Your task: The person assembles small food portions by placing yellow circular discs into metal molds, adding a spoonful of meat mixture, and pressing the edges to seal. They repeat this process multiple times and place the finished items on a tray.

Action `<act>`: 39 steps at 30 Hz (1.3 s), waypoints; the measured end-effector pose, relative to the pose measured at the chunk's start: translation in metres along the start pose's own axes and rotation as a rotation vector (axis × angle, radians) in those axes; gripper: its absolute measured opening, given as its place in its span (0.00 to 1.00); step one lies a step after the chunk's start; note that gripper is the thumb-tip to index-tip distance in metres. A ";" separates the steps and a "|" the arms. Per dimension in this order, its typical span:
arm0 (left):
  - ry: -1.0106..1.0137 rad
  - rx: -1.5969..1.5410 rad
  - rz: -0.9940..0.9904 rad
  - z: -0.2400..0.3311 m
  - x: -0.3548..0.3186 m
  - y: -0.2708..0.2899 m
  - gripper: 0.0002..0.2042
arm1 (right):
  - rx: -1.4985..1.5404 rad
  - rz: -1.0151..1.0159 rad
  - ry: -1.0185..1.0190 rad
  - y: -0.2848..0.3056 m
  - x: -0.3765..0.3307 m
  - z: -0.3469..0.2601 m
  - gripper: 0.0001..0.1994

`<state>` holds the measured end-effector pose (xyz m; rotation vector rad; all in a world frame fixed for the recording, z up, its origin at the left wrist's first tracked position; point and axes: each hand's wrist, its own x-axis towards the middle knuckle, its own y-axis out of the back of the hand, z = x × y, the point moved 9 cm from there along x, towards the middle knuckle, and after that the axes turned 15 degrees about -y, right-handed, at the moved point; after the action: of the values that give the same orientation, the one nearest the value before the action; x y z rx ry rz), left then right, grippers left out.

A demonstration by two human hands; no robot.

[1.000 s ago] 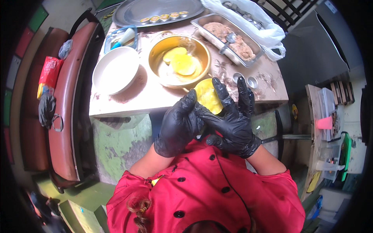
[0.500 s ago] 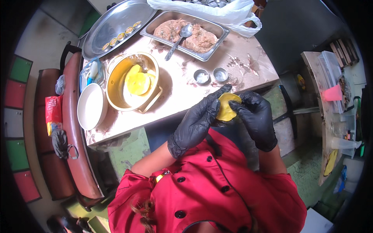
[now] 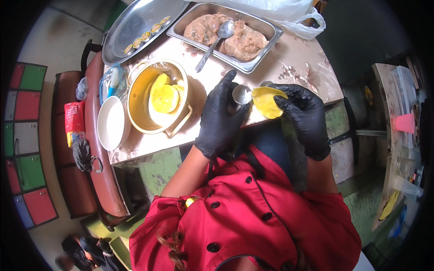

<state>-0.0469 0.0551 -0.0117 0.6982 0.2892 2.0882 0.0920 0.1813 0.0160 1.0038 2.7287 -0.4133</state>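
Note:
Both hands wear black gloves. My left hand (image 3: 222, 113) grips a small round metal cup (image 3: 242, 95) between thumb and fingers, its opening facing up. Beside it my right hand (image 3: 304, 115) pinches a thin, round yellow dough wrapper (image 3: 267, 103), which hangs slightly curled close to the cup. A second metal cup (image 3: 266, 84) stands on the table just behind the wrapper, mostly hidden. To the left, a gold-coloured pot (image 3: 134, 103) holds more yellow wrappers (image 3: 163, 97).
A steel pan (image 3: 246, 67) at the back holds minced filling (image 3: 244, 41) and a spoon (image 3: 212, 53). Several filled cups (image 3: 144, 37) sit on a round tray (image 3: 118, 31). A white bowl (image 3: 110, 124) stands by the pot; a plastic bag (image 3: 294, 20) lies at the far edge.
My left hand has let go of the wrapper, moved forward to the table and taken hold of a metal cup. My right hand still holds the wrapper, now beside that cup.

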 end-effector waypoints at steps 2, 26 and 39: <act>-0.013 0.104 -0.080 0.007 -0.007 0.002 0.40 | 0.024 -0.047 0.002 -0.010 0.002 0.010 0.11; 0.162 0.041 0.130 -0.004 -0.021 0.031 0.08 | -0.617 0.332 0.196 -0.036 0.001 0.007 0.09; 0.142 0.142 0.103 0.004 -0.012 0.027 0.09 | -0.836 0.330 0.101 -0.027 0.005 0.011 0.12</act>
<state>-0.0579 0.0293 -0.0012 0.6607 0.4937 2.2366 0.0713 0.1610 0.0098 1.1672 2.3364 0.7809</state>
